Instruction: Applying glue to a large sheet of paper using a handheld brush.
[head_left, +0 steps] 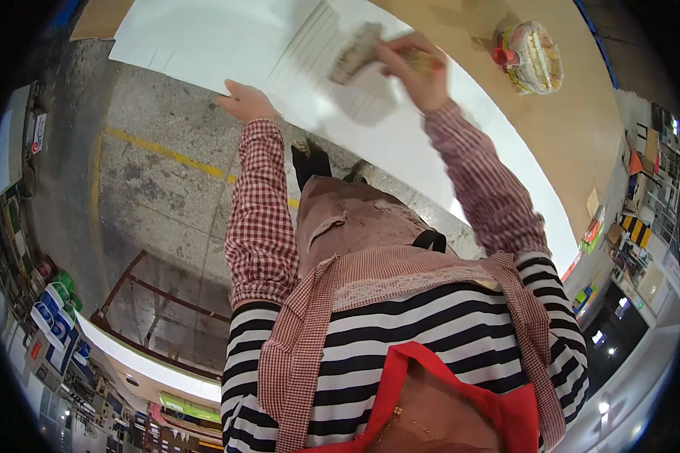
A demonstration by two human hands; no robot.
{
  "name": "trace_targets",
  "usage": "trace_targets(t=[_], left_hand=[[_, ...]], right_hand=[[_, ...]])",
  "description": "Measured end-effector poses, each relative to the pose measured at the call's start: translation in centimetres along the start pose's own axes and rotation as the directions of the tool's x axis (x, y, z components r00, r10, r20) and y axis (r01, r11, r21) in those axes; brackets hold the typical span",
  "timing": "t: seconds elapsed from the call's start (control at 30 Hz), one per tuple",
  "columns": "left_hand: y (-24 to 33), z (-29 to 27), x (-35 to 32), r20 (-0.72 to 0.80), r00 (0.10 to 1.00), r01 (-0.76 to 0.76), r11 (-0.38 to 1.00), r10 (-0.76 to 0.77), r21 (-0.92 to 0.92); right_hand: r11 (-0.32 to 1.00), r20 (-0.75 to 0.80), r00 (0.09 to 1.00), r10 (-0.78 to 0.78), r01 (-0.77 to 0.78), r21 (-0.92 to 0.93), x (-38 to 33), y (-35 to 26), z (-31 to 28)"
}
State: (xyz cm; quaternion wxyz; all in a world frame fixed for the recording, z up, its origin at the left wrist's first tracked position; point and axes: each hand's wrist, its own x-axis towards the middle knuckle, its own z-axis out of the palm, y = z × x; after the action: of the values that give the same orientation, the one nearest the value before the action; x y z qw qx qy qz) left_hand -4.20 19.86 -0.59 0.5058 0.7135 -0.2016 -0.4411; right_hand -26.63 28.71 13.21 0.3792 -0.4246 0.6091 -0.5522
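Observation:
A wide flat brush [357,51] with pale bristles is gripped by its handle in my right hand [419,74], over a large white sheet [227,49]. Motion blurs the brush and the fingers, so I cannot tell whether the bristles touch the sheet. Thin dark lines and a grey shadow show on the white surface around it. At the sheet's near edge my left hand [248,102] lies with its fingers stretched out and holds nothing. Whether it rests on the sheet or just beside it is hard to see.
On the brown board [582,113] at the right stands a plastic-lined bucket [535,59] with a red piece at its side. A yellow line [162,151] crosses the concrete floor. A rusty metal frame [140,279] stands at lower left, close to a blue and white container [53,313].

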Motion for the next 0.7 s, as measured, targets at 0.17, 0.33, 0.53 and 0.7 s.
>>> trace_targets(t=[0.17,0.33,0.53,0.7], left_hand=[[-0.5,-0.5,1.1,-0.062,0.998,-0.016,1.000,0.016,0.011],[0.1,-0.8,1.1,-0.082,0.996,-0.031,0.999,0.032,0.014],[1.7,-0.7,-0.8,-0.034,0.999,0.005,0.997,-0.003,0.074],[1.2,0.1,-0.5,-0.011,0.999,-0.037,0.997,0.038,0.063]], right_hand=[[0.914,0.125,0.978,-0.169,0.203,-0.352,-2.6,3.0,-1.0],[0.872,-0.058,0.991,0.120,-0.133,-0.471,-14.0,1.6,-14.1],[0.908,-0.091,0.973,0.212,-0.231,-0.350,-9.6,-1.2,-11.2],[0.998,-0.003,1.000,0.027,-0.027,-0.062,2.4,-0.4,0.7]])
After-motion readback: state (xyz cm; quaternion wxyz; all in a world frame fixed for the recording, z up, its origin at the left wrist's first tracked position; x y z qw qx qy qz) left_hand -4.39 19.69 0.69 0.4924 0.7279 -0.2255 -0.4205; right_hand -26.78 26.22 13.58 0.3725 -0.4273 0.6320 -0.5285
